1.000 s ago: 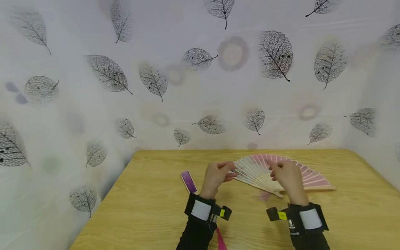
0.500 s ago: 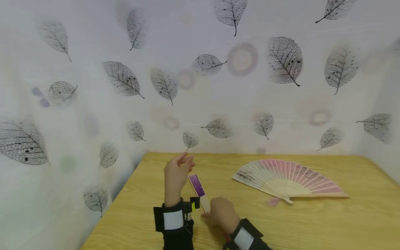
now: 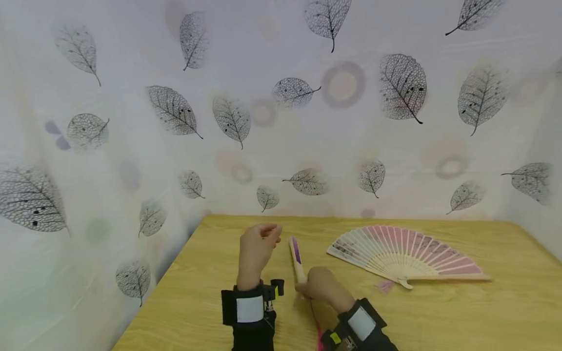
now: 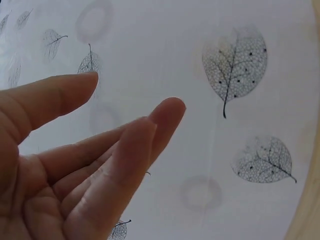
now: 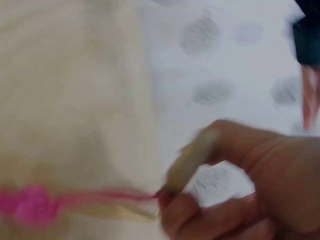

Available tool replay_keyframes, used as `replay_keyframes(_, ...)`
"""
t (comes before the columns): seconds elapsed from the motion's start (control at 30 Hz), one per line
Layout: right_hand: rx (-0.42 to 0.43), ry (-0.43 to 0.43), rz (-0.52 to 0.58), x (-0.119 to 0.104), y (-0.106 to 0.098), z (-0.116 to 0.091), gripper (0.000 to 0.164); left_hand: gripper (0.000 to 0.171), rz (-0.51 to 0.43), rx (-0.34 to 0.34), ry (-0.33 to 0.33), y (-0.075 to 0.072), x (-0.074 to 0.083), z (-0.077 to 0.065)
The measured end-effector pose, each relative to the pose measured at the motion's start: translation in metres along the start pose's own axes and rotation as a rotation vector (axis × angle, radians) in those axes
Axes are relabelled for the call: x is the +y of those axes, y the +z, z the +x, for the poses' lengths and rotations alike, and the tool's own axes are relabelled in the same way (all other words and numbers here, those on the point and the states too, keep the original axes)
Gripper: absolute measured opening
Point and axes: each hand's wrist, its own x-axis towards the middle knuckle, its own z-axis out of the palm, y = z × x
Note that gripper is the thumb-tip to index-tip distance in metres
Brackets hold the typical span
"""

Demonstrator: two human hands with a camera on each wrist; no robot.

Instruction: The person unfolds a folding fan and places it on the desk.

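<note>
A folded fan (image 3: 296,251) with purple cloth and pale wooden ribs is pinched at its lower end by my right hand (image 3: 327,288). It points away from me, tilted up off the table. Blurred in the right wrist view, the fan's pale end (image 5: 190,162) sits between thumb and fingers, and a pink cord with a knot (image 5: 36,205) trails from it. My left hand (image 3: 256,251) hovers left of the folded fan, holding nothing. In the left wrist view, the left thumb and fingers (image 4: 135,160) are apart and loosely bent.
A spread pink and white fan (image 3: 408,253) lies at the right on the wooden table (image 3: 189,292), a pale pink tassel (image 3: 385,286) beside its pivot. Behind the table and at its sides hangs a white leaf-print curtain (image 3: 281,141).
Both hands have left the spread fan and moved left. My right hand has taken the folded fan by its lower end and raised it from the table; the left stays empty.
</note>
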Motion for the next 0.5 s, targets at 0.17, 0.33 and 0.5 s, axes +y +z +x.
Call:
replay_keyframes(0.17, 0.071, -0.042, 0.227, -0.002, -0.043, -0.007, 0.035, 0.022, -0.015, 0.061, 0.083, 0.014, 0.006, -0.002)
replay_keyframes(0.33, 0.249, -0.097, 0.16, -0.018, -0.077, -0.027, 0.025, 0.035, -0.082, -0.085, 0.1, 0.03, 0.016, -0.004)
replay_keyframes(0.5, 0.329, -0.152, 0.005, -0.03, -0.086, -0.044, 0.02, 0.038, -0.228, -0.192, 0.112, 0.049, 0.026, -0.011)
